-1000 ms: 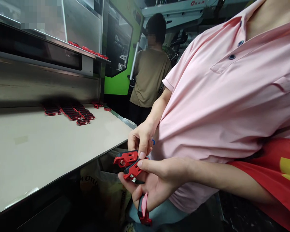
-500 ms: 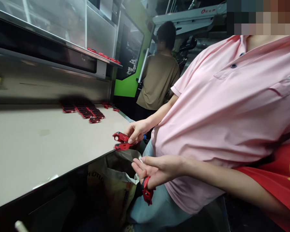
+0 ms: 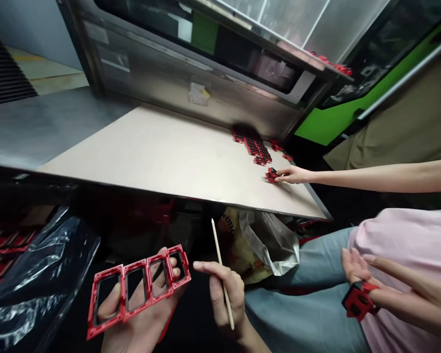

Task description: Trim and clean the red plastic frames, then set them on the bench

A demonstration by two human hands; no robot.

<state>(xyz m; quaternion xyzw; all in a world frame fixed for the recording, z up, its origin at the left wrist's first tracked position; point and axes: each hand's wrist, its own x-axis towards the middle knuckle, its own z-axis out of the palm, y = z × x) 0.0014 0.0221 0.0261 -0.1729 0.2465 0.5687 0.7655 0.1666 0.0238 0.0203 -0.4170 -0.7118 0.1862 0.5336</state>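
My left hand (image 3: 141, 326) lies palm up at the bottom of the view, its fingers curled under a red plastic strip of several joined rectangular frames (image 3: 139, 284). My right hand (image 3: 224, 299) is beside it, closed around a thin pale stick (image 3: 220, 262) that points up. The two hands are a little apart, below the front edge of a beige table (image 3: 161, 152).
A person in a pink shirt sits at the right. One hand (image 3: 292, 174) rests on red parts on the table near a row of red parts (image 3: 255, 147); the other hand (image 3: 355, 267) holds a red-and-black part (image 3: 358, 300). A bag (image 3: 264, 240) hangs under the table. Clear plastic sheeting (image 3: 33, 274) lies at the left.
The view has swung down and left, bringing my own hands into sight. The pink-shirted person's hand has carried red parts from the lap to the table.
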